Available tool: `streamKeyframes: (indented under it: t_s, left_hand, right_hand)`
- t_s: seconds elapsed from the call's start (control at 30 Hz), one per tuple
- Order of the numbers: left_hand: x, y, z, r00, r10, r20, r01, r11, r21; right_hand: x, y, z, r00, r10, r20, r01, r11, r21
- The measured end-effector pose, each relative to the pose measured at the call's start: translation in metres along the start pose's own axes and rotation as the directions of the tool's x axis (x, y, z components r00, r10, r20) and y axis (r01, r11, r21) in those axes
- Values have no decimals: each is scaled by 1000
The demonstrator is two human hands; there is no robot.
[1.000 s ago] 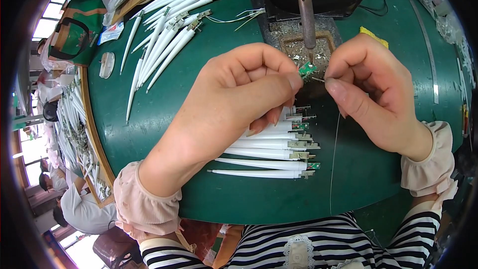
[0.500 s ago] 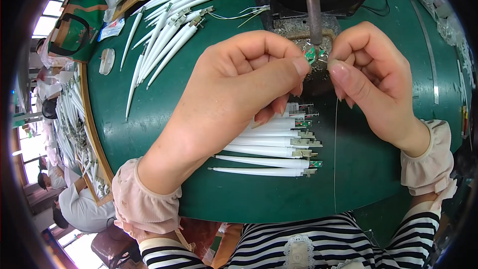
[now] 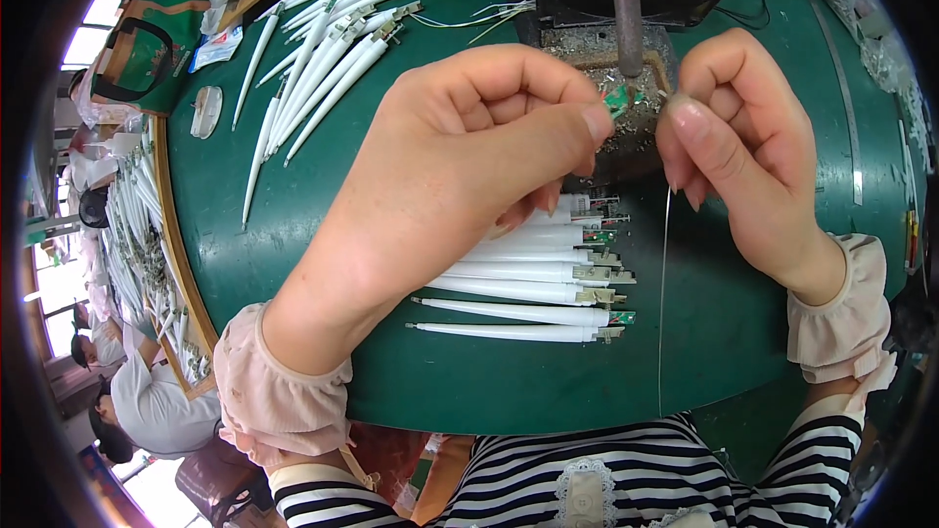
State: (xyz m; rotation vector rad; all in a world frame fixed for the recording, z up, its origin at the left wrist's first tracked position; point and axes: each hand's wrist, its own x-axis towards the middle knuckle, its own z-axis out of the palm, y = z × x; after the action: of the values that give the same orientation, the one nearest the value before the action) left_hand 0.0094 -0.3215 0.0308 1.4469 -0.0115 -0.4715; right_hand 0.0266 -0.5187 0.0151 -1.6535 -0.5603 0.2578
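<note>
The person sits at a round green table (image 3: 293, 235) with both hands raised close together over a blackened stand (image 3: 606, 68) crusted with grey metal drips, from which the shaft of a soldering iron (image 3: 626, 10) comes down. The left hand (image 3: 460, 166) is curled into a loose fist, thumb and forefinger pinched shut on a tiny green circuit board (image 3: 616, 100), which sits right at the iron's tip, just above the crusted stand. The right hand (image 3: 738, 147) is closed too, thumb and forefinger nipping the top end of a thin solder wire (image 3: 665, 284); the wire hangs straight down from the fingers, across the table edge, and its upper end meets the little board beside the iron. Whether wire and iron actually touch is too small to tell. Under the left hand, partly hidden by it, lies a neat row of white tubes (image 3: 528, 288) side by side, each with a small board and metal tabs at its right end. Further off, at the upper left of the table, a looser heap of white tubes (image 3: 313, 59) fans out, with thin pale leads (image 3: 479, 18) trailing beside it toward the stand. A small clear plastic piece (image 3: 205, 110) lies near the table's left rim. Beyond the rim, a wooden tray (image 3: 171, 264) holds more white parts, and another person in a grey shirt (image 3: 156, 411) is bent over at the lower left.
</note>
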Motion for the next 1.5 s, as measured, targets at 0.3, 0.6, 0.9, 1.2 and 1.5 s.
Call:
streamKeyframes:
  t_s: [0.3, 0.6, 0.9, 1.2, 1.5]
  left_hand:
    - [1, -4, 4, 998, 52, -26, -49, 994, 97]
    - [0, -6, 6, 987, 156, -33, -145, 967, 211]
    - [3, -6, 1, 999, 52, 13, -53, 997, 60]
    - [5, -6, -1, 998, 48, 36, -48, 999, -20]
    - [5, -6, 0, 997, 51, 49, -49, 998, -44]
  right_hand:
    - [-1, 5, 2, 995, -93, 35, 93, 995, 22]
    - [0, 8, 4, 996, -77, 32, 77, 997, 8]
    - [1, 9, 3, 995, -92, 25, 92, 996, 3]
    - [2, 8, 4, 991, -133, 13, 133, 991, -1]
    - [1, 8, 5, 989, -151, -9, 151, 989, -11]
